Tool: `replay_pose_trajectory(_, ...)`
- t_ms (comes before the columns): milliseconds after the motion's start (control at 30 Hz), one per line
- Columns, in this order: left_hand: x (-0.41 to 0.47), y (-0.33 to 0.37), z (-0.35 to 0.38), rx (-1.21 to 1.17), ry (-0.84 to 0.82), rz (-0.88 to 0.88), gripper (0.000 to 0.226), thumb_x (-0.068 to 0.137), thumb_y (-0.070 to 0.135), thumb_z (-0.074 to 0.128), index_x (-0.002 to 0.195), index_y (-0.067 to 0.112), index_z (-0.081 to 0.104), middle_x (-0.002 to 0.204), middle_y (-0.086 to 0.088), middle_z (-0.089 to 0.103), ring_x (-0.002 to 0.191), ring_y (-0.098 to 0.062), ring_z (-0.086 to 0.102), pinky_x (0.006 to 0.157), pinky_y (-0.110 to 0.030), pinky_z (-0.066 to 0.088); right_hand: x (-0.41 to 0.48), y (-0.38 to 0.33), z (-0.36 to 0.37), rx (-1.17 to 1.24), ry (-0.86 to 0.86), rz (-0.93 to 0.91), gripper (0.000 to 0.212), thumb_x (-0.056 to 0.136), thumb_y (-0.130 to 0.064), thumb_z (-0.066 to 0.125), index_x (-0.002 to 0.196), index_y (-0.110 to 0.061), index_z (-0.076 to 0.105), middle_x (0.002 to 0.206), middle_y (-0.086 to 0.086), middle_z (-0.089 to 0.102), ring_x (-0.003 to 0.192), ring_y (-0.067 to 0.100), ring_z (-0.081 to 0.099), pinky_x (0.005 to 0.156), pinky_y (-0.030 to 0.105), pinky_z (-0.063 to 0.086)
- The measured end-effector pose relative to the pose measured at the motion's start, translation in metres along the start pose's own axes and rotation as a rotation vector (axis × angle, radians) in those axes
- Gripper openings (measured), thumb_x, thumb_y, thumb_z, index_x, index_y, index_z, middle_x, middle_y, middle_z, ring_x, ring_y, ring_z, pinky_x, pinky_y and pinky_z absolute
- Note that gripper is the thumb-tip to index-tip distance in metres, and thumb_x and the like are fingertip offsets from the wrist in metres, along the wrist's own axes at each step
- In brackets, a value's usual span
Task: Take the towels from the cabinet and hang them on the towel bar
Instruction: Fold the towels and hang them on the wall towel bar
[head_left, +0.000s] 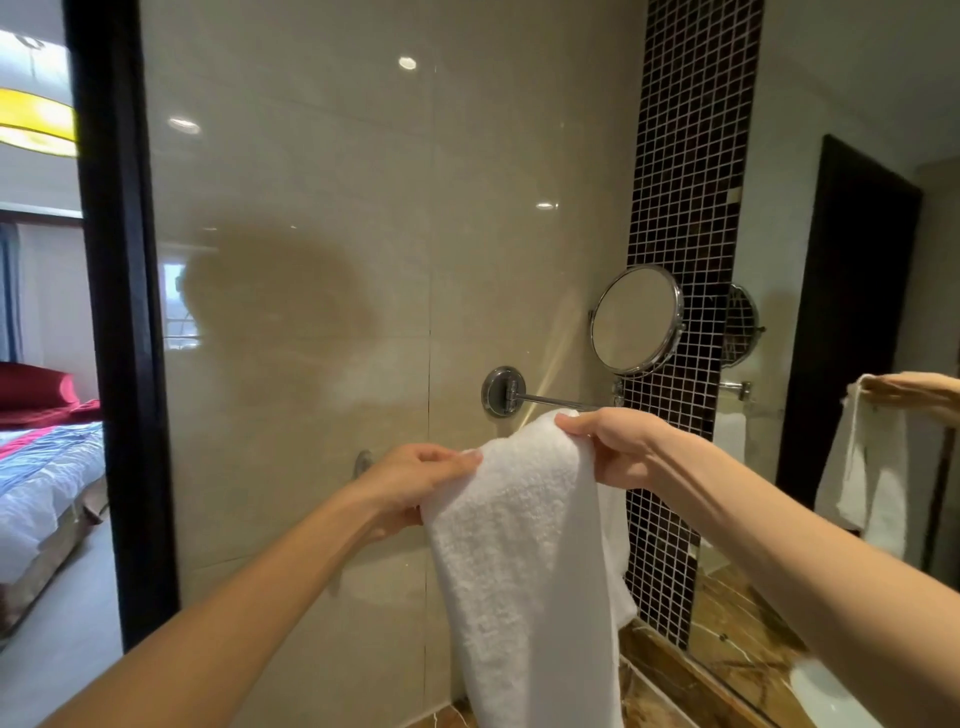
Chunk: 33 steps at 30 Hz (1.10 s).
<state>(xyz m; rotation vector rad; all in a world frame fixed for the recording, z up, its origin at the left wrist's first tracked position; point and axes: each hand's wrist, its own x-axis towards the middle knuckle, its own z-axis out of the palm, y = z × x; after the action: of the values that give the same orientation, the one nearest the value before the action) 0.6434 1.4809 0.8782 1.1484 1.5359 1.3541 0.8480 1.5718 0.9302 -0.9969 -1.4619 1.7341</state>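
Observation:
A white terry towel (524, 551) hangs in front of the beige tiled wall, folded over at its top. My left hand (410, 483) pinches its upper left edge. Gripping the upper right corner is my right hand (618, 447). The towel hides the bar beneath it; only a chrome wall mount (363, 462) shows behind my left hand. I cannot tell whether the towel rests on that bar or only in my hands.
A round chrome mirror (636, 319) on a swing arm (556, 400) sticks out from the wall just above the towel. A black mosaic strip (685, 208) and a wall mirror (852, 338) lie to the right. A brown marble counter (670, 680) runs below. A doorway (47, 364) opens left onto a bedroom.

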Motion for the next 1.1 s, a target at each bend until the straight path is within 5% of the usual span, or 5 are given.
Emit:
replay_pose_trajectory(133, -0.005, 0.003, 0.003, 0.096, 0.048, 0.018, 0.033, 0.077, 0.028, 0.077, 0.102, 0.010, 0.065, 0.095, -0.005, 0.071, 0.076, -0.015, 0.067, 0.053, -0.024, 0.051, -0.001, -0.006, 0.002, -0.027, 0.008, 0.008, 0.017, 0.095, -0.006, 0.052, 0.108, 0.004, 0.058, 0.094, 0.014, 0.064, 0.080, 0.023, 0.062, 0.064, 0.035, 0.049)
replay_pose_trajectory(433, -0.006, 0.009, 0.009, -0.211, 0.096, -0.032, 0.018, 0.086, 0.022, 0.067, 0.102, 0.016, 0.071, 0.084, -0.006, 0.070, 0.072, -0.020, 0.062, 0.058, -0.031, 0.050, 0.000, -0.011, -0.005, -0.066, 0.074, 0.018, 0.027, 0.096, -0.006, 0.052, 0.120, 0.006, 0.052, 0.093, 0.013, 0.063, 0.080, 0.023, 0.061, 0.064, 0.036, 0.048)
replay_pose_trajectory(667, -0.001, 0.019, 0.004, -0.212, 0.101, -0.106, 0.015, 0.091, 0.023, 0.062, 0.103, 0.017, 0.068, 0.083, -0.006, 0.068, 0.068, -0.020, 0.061, 0.062, -0.033, 0.051, 0.007, -0.010, -0.005, -0.106, 0.138, 0.056, 0.021, 0.096, -0.012, 0.055, 0.110, 0.003, 0.054, 0.090, 0.010, 0.062, 0.076, 0.022, 0.059, 0.068, 0.035, 0.049)
replay_pose_trajectory(900, 0.007, 0.024, 0.008, -0.159, 0.220, 0.086, 0.021, 0.096, 0.027, 0.053, 0.099, 0.010, 0.064, 0.077, -0.008, 0.062, 0.063, -0.021, 0.054, 0.057, -0.028, 0.040, 0.021, -0.017, -0.003, -0.156, 0.147, 0.080, 0.042, 0.087, -0.030, 0.068, 0.117, -0.002, 0.061, 0.091, 0.009, 0.068, 0.078, 0.021, 0.065, 0.071, 0.032, 0.052)
replay_pose_trajectory(1100, 0.002, 0.033, 0.006, -0.187, 0.104, 0.148, 0.017, 0.094, 0.012, 0.057, 0.110, 0.013, 0.063, 0.089, -0.005, 0.065, 0.067, -0.016, 0.057, 0.057, -0.026, 0.047, 0.028, -0.020, 0.002, -0.216, 0.187, -0.061, 0.038, 0.083, -0.010, 0.069, 0.115, 0.004, 0.055, 0.110, 0.020, 0.066, 0.093, 0.030, 0.067, 0.085, 0.042, 0.054)
